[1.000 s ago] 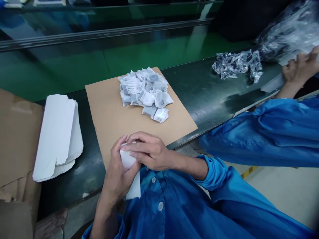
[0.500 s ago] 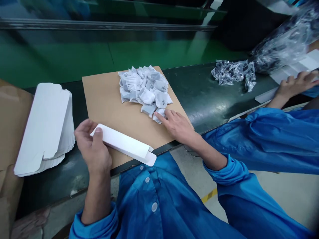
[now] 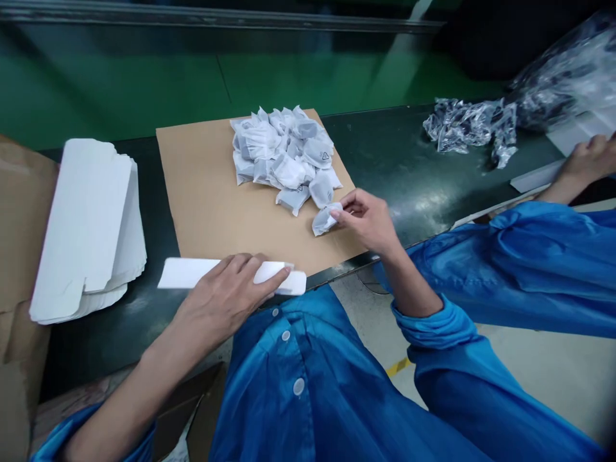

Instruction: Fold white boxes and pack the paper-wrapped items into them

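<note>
Beside pile, right hand now pinching pouch

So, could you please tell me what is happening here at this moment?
The person's left grip holds a white box by the near edge of the cardboard, its end flap sticking out. The right grip pinches one packet at the near right of the pile; whether it is lifted is unclear. A flat white stack lies to the left.
</note>
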`<action>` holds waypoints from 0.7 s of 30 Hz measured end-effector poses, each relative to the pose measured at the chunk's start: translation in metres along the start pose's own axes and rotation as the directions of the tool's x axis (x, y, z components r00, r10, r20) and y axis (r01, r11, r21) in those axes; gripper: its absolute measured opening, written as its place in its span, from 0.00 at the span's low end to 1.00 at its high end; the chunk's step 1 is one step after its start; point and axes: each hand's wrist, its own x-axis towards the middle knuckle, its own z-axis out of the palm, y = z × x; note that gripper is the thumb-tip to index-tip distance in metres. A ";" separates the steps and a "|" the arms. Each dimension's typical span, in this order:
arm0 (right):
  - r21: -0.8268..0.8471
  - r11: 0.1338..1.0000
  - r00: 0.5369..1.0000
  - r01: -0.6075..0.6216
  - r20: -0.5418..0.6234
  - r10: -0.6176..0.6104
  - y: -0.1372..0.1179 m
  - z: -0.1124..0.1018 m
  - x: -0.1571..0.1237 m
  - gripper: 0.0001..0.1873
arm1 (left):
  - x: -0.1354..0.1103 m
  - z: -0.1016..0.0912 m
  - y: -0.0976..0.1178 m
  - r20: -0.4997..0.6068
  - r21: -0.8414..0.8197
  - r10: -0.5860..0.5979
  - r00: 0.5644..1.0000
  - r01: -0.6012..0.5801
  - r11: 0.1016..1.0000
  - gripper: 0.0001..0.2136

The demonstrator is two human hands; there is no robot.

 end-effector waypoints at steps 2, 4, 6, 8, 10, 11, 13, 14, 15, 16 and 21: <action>0.038 0.996 0.994 -0.078 -0.070 0.081 0.006 -0.003 -0.013 0.14 | 0.005 -0.002 0.001 0.015 0.023 -0.038 0.999 0.038 0.999 0.29; -0.108 0.990 0.995 -0.095 -0.039 0.091 0.004 -0.010 -0.024 0.11 | 0.010 -0.002 0.003 0.011 -0.011 -0.043 0.999 0.044 0.999 0.28; -0.326 0.944 0.993 -0.055 0.085 0.087 -0.003 -0.017 -0.033 0.07 | 0.013 0.000 0.004 -0.005 -0.068 -0.051 0.999 0.050 0.996 0.26; -0.491 0.870 0.976 0.047 0.209 0.065 -0.007 -0.022 -0.038 0.08 | 0.014 0.003 0.005 -0.032 -0.125 -0.074 0.997 0.069 0.990 0.25; -0.569 0.808 0.959 0.154 0.282 0.016 -0.007 -0.022 -0.039 0.19 | 0.013 0.006 0.006 -0.065 -0.174 -0.084 0.994 0.072 0.982 0.24; -0.578 0.794 0.955 0.186 0.297 -0.007 -0.006 -0.021 -0.039 0.23 | 0.012 0.007 0.007 -0.081 -0.193 -0.083 0.993 0.066 0.979 0.24; -0.559 0.801 0.954 0.211 0.297 -0.044 -0.003 -0.014 -0.038 0.23 | 0.009 0.009 0.009 -0.117 -0.212 -0.087 0.989 0.061 0.975 0.23; -0.540 0.816 0.961 0.207 0.266 -0.068 -0.004 -0.010 -0.039 0.21 | 0.008 0.011 0.010 -0.147 -0.212 -0.100 0.984 0.067 0.975 0.21; -0.509 0.836 0.970 0.204 0.220 -0.103 -0.006 -0.005 -0.042 0.19 | 0.006 0.012 0.010 -0.187 -0.207 -0.117 0.975 0.078 0.975 0.19; -0.464 0.860 0.974 0.213 0.173 -0.148 -0.011 0.001 -0.046 0.18 | 0.004 0.013 0.011 -0.233 -0.200 -0.136 0.963 0.089 0.976 0.16; -0.377 0.847 0.925 0.375 0.207 -0.317 -0.045 0.032 -0.071 0.18 | 0.001 0.016 0.011 -0.361 -0.169 -0.129 0.924 0.071 0.983 0.11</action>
